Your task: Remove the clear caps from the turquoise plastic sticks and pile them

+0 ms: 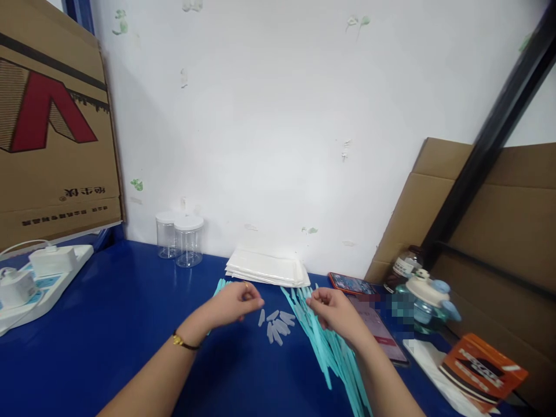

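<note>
My left hand (238, 301) is above the blue table, with thumb and fingertips curled together; whatever they may hold is too small to make out. Several small translucent pieces (278, 328) lie loose between my hands. To the right, my right hand (333, 310) is also closed in a pinch over a pile of long turquoise strips (324, 347), its grip unclear. More turquoise strips (220, 285) show behind my left hand, which partly hides them.
White flat packs (267, 266) lie against the wall. Two clear jars (189, 243) stand behind at left, a power strip (65, 278) further left. At right are two phones (351, 284), a teal bottle (423, 304), a brown bottle (402, 269) and an orange box (482, 370).
</note>
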The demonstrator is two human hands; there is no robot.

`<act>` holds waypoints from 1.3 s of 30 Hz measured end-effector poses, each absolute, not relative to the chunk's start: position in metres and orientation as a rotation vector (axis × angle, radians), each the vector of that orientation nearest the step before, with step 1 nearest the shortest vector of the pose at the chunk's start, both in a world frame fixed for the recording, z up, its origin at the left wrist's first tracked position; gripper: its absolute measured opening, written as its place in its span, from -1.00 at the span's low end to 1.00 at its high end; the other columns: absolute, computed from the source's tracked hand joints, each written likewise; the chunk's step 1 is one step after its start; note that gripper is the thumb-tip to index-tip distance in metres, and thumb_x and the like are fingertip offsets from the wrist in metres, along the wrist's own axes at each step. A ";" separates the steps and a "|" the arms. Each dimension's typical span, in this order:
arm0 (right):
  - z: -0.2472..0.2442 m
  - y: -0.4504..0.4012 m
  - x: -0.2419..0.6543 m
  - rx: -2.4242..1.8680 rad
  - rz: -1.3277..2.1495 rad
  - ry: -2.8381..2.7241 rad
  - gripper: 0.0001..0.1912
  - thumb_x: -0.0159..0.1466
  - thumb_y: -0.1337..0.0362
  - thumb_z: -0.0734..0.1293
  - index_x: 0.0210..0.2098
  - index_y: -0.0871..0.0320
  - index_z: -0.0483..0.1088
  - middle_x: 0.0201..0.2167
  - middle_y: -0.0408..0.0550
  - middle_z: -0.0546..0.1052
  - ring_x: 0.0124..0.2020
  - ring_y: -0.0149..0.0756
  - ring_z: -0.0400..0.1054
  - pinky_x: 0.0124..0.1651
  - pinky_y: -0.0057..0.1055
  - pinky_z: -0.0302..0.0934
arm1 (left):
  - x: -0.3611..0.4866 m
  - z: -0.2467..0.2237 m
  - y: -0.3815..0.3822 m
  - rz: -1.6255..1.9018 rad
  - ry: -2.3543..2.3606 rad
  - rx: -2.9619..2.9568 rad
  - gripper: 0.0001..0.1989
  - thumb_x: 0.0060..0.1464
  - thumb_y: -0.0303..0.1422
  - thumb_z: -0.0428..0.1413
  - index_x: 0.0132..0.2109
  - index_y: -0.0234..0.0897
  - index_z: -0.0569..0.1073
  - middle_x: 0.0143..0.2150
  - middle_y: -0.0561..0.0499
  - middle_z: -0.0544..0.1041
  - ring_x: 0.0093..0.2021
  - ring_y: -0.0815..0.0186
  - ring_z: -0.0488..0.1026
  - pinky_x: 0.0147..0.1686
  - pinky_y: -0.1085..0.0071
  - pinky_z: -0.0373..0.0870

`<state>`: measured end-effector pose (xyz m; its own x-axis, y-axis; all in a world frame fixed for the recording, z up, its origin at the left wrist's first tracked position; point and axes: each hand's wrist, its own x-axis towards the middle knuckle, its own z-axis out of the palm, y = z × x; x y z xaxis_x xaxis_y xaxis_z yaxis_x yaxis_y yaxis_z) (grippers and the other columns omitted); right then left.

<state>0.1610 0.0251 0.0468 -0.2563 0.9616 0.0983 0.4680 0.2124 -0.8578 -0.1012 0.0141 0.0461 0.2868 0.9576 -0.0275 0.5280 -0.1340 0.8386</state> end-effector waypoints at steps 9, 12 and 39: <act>0.040 0.025 0.138 -0.887 1.361 -1.243 -0.67 0.02 0.07 0.40 -0.50 0.21 0.31 -0.63 -0.17 0.39 -0.68 -0.51 0.20 -0.63 -0.57 0.01 | -0.050 0.036 -0.005 0.527 1.062 1.720 -0.60 -0.04 -0.06 0.02 -0.38 -0.36 0.47 -0.66 0.12 0.32 -0.70 0.51 0.20 -0.69 0.60 0.15; 0.042 0.030 0.150 -0.964 1.241 -1.285 -0.69 0.06 0.06 0.36 -0.50 0.19 0.31 -0.60 -0.18 0.40 -0.69 -0.52 0.19 -0.65 -0.57 0.00 | -0.071 0.043 0.002 0.486 1.151 1.753 -0.62 -0.07 -0.07 0.05 -0.38 -0.34 0.46 -0.65 0.09 0.37 -0.68 0.48 0.25 -0.69 0.59 0.16; 0.025 0.030 0.147 -1.996 0.099 -2.207 -0.97 -0.04 0.33 0.29 -0.56 0.15 0.38 -0.48 0.00 0.48 -0.44 -0.22 0.36 -0.52 -0.44 -0.03 | -0.142 0.044 0.031 0.677 1.870 1.779 -0.74 -0.10 -0.15 0.06 -0.34 -0.25 0.33 -0.64 0.14 0.39 -0.62 0.37 0.40 -0.61 0.54 0.21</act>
